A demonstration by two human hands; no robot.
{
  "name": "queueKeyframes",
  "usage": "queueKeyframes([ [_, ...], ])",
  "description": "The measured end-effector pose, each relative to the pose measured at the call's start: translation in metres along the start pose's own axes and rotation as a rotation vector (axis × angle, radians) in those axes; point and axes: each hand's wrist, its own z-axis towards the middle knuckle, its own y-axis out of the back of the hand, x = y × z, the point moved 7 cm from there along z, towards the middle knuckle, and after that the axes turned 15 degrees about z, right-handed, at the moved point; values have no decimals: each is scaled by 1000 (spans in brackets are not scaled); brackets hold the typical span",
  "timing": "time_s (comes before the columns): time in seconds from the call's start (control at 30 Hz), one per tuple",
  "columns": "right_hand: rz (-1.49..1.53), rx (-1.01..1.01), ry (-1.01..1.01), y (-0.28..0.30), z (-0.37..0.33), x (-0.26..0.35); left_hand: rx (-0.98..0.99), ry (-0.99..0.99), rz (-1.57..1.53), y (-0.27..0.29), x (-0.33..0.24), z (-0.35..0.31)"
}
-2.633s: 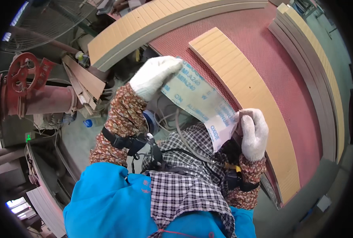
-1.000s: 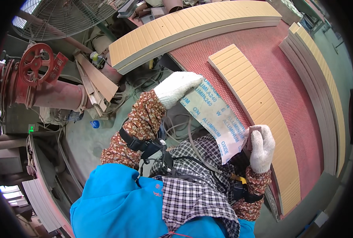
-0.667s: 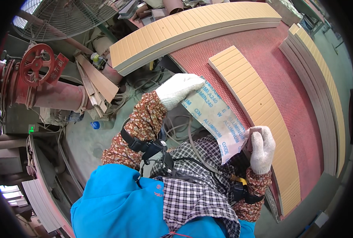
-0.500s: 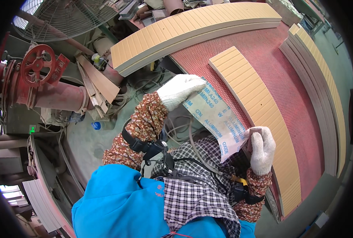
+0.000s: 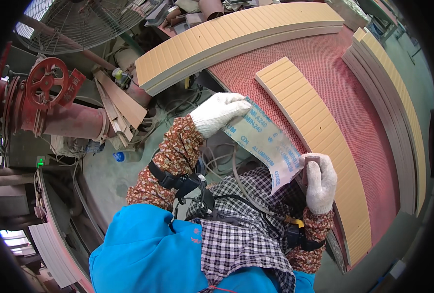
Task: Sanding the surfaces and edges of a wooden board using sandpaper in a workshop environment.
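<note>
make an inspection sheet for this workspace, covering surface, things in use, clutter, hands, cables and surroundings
Surface: red textured tabletop, carrying a loose curved panel, a far stack and a right-hand stack.
Things in use: pale printed sheet, bent, one corner hanging down.
Clutter: wooden strips piled at left; small blue item beyond the left forearm, kind unclear.
Hands: left hand and right hand, white-gloved, each gripping an end of the sheet.
Cables: pale hose runs by the checked apron; its ends cannot be traced.
Surroundings: fan, red valve wheel.
</note>
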Motion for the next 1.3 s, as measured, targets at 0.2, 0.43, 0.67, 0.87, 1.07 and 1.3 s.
queueKeyframes([
  [0.2,-49,-1,24,1,1,0,-3,-16,-64,-1,-4,-4],
  [0.43,-70,-10,69,0,4,-4,9,-33,-60,2,11,1],
  [0.67,-88,6,50,-1,2,-1,8,-19,-80,-5,-10,-12],
  [0.87,-71,22,130,-9,-2,12,-146,-275,52,10,-18,-20],
  [1.07,-55,18,126,-10,-1,8,-191,-542,-119,23,-20,-36],
  [1.3,-42,2,61,-10,0,5,-272,-630,-198,41,-13,-43],
])
